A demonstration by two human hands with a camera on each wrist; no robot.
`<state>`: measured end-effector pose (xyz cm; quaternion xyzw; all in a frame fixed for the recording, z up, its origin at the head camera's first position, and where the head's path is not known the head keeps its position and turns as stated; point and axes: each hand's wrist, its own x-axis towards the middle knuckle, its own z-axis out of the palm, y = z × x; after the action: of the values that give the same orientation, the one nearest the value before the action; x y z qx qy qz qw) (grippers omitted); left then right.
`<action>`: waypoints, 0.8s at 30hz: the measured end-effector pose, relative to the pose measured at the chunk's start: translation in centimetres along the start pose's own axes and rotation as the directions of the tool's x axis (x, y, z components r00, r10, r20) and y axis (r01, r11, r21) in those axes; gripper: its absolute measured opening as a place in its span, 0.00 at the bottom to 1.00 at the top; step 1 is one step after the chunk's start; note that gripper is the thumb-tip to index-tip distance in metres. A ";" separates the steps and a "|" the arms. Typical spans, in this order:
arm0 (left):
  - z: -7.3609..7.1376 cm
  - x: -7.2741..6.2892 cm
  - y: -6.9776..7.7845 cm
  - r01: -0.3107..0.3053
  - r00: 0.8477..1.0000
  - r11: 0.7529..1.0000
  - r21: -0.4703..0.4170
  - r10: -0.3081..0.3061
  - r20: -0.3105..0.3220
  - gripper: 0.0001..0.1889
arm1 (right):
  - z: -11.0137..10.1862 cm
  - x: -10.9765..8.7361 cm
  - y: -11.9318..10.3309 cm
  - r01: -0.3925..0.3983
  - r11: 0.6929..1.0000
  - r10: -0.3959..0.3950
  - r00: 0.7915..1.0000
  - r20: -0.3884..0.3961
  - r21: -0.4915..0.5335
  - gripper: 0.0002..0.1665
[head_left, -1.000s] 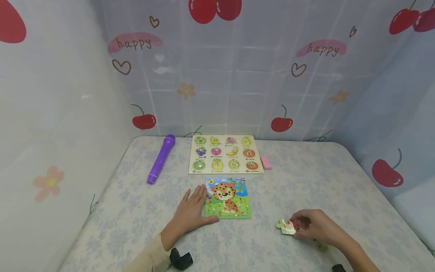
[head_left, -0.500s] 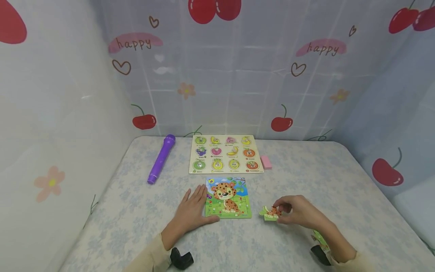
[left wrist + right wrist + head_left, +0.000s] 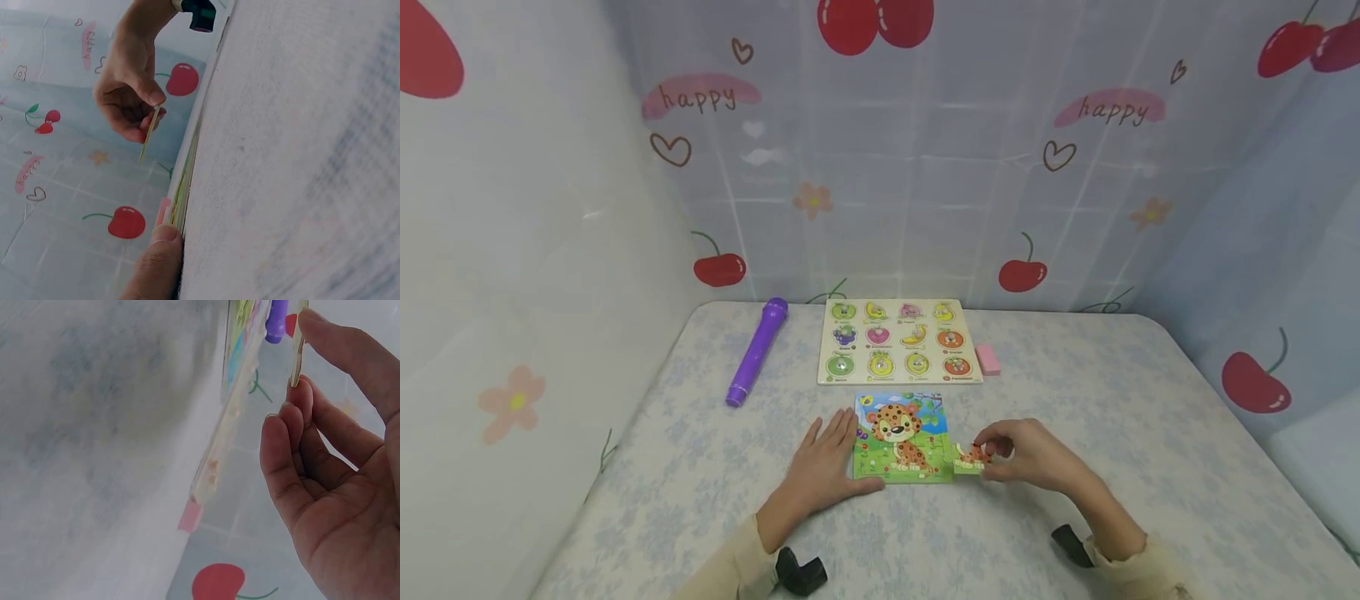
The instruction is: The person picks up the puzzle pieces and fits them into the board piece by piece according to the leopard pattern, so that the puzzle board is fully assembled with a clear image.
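Note:
A square leopard jigsaw puzzle (image 3: 901,429) lies on the table in the head view. My left hand (image 3: 816,471) rests along its left side, fingers extended and thumb at the lower left corner; that thumb (image 3: 156,262) also shows against the puzzle's edge in the left wrist view. Between thumb and fingertips, my right hand (image 3: 1033,454) pinches a puzzle piece (image 3: 966,462) printed with orange spotted body and green grass, just right of the puzzle. Seen edge-on in the right wrist view, the piece (image 3: 297,359) is thin and held off the table.
Behind the puzzle lies a fruit peg board (image 3: 899,342), with a pink block (image 3: 988,360) at its right edge. A purple toy microphone (image 3: 757,353) lies at the back left. Printed curtains (image 3: 902,192) stand behind the table and along both sides.
My right hand has carried the puzzle piece leftward and away from me, up to the puzzle's right side. Another piece seen near the right wrist is now hidden. My left hand stays put.

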<state>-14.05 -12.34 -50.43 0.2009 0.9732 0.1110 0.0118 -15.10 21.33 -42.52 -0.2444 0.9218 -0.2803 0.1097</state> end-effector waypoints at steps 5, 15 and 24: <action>0.0 -0.1 -0.1 0.000 1.000 1.000 -0.003 0.000 -0.007 0.61 | 0.3 1.0 -0.8 0.012 1.000 -0.012 1.000 -0.002 0.013 0.17; 0.2 0.0 -0.2 -0.008 1.000 1.000 -0.019 0.008 -0.016 0.61 | 1.7 3.1 -2.8 0.089 0.996 -0.089 0.996 -0.011 -0.010 0.17; 0.1 -0.1 -0.2 -0.010 1.000 1.000 -0.018 0.009 -0.021 0.61 | 3.7 5.1 -4.4 0.110 0.994 -0.110 0.993 0.041 -0.012 0.19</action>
<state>-14.03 -12.50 -50.55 0.2042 0.9713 0.1219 0.0029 -16.55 13.86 -43.38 -0.3012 0.9065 -0.2745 0.1107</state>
